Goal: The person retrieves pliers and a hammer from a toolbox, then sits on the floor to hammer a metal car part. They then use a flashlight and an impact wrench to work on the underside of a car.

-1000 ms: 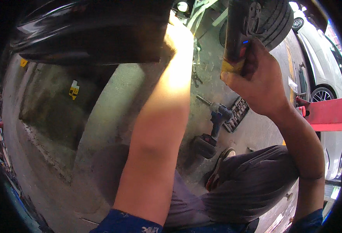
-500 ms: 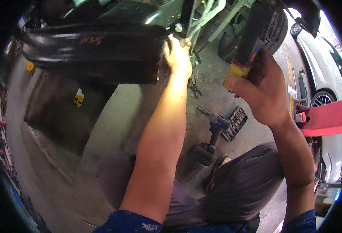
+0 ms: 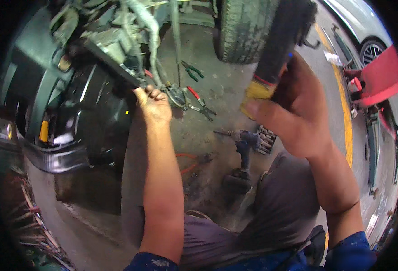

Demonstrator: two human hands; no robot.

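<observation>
My left hand point(image 3: 156, 107) is closed round the near end of a dark narrow bar point(image 3: 110, 63) at the opened front of a car. Behind the bar are pale hoses point(image 3: 150, 34) and other exposed parts. A glossy black body panel point(image 3: 99, 117) lies left of that hand. Raised at the right, my right hand point(image 3: 298, 110) is wrapped round a black handheld work light point(image 3: 278, 45) with a red band and a yellow end. Its far end runs out of the picture's top.
On the floor lie green-handled pliers point(image 3: 193, 71), red-handled pliers point(image 3: 200, 103), orange-handled pliers point(image 3: 192, 162), a cordless impact wrench point(image 3: 242, 156) and a socket tray point(image 3: 266, 140). A tyre point(image 3: 246, 29) stands beyond. At the right are a red lift arm point(image 3: 384, 79) and a silver car point(image 3: 359, 20).
The view has swung, bringing several pliers on the floor into sight. The black panel now appears lower and at a different angle. My left hand appears further left and lower; the right keeps the light raised.
</observation>
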